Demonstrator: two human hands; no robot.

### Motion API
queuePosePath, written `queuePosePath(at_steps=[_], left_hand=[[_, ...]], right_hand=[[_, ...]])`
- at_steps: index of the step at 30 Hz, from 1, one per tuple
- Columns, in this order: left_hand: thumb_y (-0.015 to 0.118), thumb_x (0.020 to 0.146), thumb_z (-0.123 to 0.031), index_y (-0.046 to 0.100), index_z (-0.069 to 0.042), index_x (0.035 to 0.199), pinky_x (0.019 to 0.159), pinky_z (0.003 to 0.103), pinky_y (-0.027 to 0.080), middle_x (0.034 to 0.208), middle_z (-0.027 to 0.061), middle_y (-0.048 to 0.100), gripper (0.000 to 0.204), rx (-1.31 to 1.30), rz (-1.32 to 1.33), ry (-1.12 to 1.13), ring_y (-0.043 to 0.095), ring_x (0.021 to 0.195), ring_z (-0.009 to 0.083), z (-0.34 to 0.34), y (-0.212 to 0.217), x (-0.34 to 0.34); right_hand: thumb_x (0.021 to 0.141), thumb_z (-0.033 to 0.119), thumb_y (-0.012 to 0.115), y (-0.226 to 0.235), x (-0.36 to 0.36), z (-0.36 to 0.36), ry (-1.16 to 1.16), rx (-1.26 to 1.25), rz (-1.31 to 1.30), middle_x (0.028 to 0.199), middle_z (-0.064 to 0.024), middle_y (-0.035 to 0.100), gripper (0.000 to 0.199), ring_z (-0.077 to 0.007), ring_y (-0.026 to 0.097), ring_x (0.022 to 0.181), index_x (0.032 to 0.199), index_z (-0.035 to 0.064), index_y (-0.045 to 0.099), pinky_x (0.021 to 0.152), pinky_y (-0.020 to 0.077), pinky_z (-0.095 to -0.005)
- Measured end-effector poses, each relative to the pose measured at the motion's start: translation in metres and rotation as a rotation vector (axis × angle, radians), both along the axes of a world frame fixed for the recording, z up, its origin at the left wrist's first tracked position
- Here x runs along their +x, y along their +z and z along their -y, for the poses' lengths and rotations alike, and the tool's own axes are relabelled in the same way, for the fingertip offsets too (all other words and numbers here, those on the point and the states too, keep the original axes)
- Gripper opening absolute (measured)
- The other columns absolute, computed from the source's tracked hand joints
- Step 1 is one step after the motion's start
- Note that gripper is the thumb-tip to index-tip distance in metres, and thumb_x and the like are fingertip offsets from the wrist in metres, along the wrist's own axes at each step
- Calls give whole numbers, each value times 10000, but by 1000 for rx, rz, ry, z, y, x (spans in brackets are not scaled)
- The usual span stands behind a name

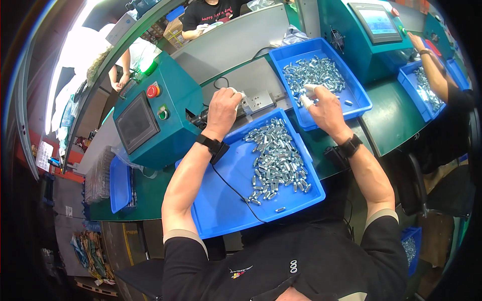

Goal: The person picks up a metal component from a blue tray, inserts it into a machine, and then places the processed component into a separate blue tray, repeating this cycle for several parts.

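A dark green workbench [389,115] in a crowded workshop runs behind and to both sides of a large rectangular blue plastic tray [226,200], the landmark here. Left of that tray stands a teal metal machine box [175,128] with a dark screen and a red button. At the tray's upper-left edge, the left hand [223,110] curls its fingers beside a flat silvery metal fixture [258,101]; whether it grips anything cannot be told. Inside the tray, small shiny metal cylinders [278,155] heap toward its right side. Beyond its upper-right corner, the right hand [326,110], part-open, thumb and forefinger parted with nothing visible between, reaches into a second deep blue plastic tray [354,88]. The loose silvery cylinders [314,70] there lie ahead of its fingertips, long axes at mixed angles, nearer this hand than the left.
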State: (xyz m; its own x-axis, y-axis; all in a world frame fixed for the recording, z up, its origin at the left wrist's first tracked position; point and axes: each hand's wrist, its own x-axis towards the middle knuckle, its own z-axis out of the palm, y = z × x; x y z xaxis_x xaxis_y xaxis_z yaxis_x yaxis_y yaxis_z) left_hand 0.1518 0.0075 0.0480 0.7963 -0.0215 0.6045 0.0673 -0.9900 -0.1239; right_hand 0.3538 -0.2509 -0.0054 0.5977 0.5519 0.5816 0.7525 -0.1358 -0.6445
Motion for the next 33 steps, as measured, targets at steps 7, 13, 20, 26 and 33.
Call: queuePosePath(at_steps=[7,13,20,26,33], left_hand=[[690,814,28,741,-73,1021,897,440,534,975,92,674,236,-8,-19,26,653,987,314,-3,-2,-7],[761,851,-20,765,-71,1104,887,449,532,1027,125,682,259,-67,27,64,650,1016,349,19,-4,-41],[813,864,-60,782,-58,1171,865,452,563,989,103,718,309,-352,-117,48,684,974,323,59,-33,-128],[812,901,-68,792,-54,1135,842,436,586,1016,115,765,235,-516,-227,62,712,962,327,61,-45,-152],[813,909,-74,797,-56,1127,833,430,590,1008,110,774,219,-581,-256,73,720,952,326,58,-47,-155]], right_hand=[[983,182,781,20,-30,-14,145,-5,-121,1128,-149,789,366,-220,761,909,1303,12,733,824,607,-370],[1009,164,739,34,-54,-55,575,-88,-526,1377,-203,731,568,-250,719,1229,1523,-16,577,1038,571,-376],[1010,140,732,23,-68,-96,710,-46,-683,1504,-231,647,664,-283,623,1397,1594,-38,472,1161,498,-392],[1016,124,721,28,-76,-105,731,-72,-715,1522,-221,639,643,-271,619,1400,1589,-40,478,1169,489,-391],[1026,126,707,29,-90,-115,726,-107,-751,1516,-212,649,625,-257,615,1403,1580,-53,479,1168,481,-373]])
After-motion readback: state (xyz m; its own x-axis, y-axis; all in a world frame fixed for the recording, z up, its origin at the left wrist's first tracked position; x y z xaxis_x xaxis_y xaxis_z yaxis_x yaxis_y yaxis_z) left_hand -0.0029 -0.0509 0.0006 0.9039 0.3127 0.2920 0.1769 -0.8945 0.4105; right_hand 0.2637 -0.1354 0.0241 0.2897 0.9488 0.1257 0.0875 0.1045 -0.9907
